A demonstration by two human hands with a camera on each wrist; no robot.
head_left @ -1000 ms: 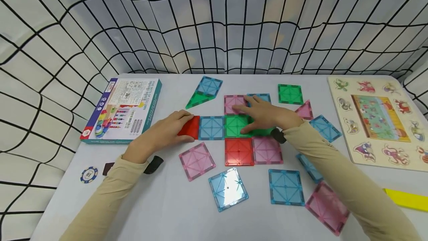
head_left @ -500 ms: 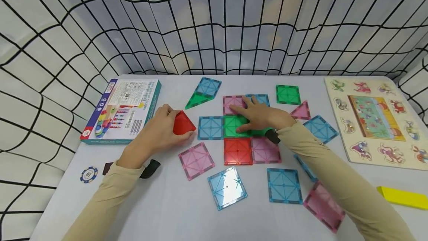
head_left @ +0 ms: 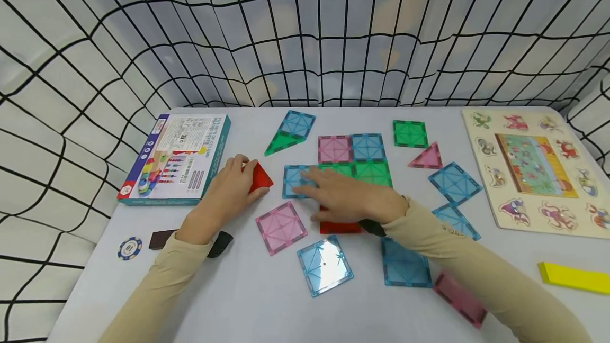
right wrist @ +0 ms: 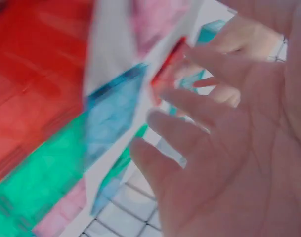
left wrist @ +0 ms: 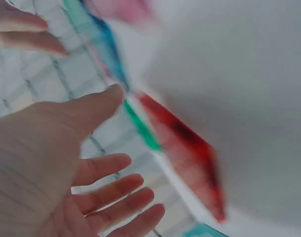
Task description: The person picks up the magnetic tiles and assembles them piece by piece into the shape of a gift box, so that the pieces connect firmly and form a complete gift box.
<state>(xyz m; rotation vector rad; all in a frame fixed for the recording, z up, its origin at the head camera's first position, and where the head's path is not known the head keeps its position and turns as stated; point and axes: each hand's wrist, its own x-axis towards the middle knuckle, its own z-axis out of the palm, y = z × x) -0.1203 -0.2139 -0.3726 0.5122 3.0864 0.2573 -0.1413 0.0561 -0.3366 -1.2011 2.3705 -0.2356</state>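
Note:
My left hand (head_left: 224, 190) lies beside a red magnetic tile (head_left: 260, 178), covering its left part in the head view. In the left wrist view the thumb tip is at one corner of that tile (left wrist: 182, 155), and the other fingers are loosely spread. My right hand (head_left: 350, 197), palm down with fingers extended, is over the joined tiles. Its fingertips overlap a blue tile (head_left: 292, 183) on the block's left side. Pink (head_left: 334, 150), blue (head_left: 367, 147) and green (head_left: 373, 172) tiles form the block. A red tile (head_left: 340, 227) below shows only partly under the hand.
Loose pink (head_left: 281, 228) and blue (head_left: 325, 266) tiles lie in front. More tiles, including a pink triangle (head_left: 427, 156), are to the right. A boxed toy (head_left: 176, 158) stands at left, a wooden puzzle board (head_left: 486, 173) at right. Black netting rises behind the table.
My left hand drew the red tile left, away from the blue one, and turned it. My right hand left the top of the block and moved left and nearer, over the blue tile.

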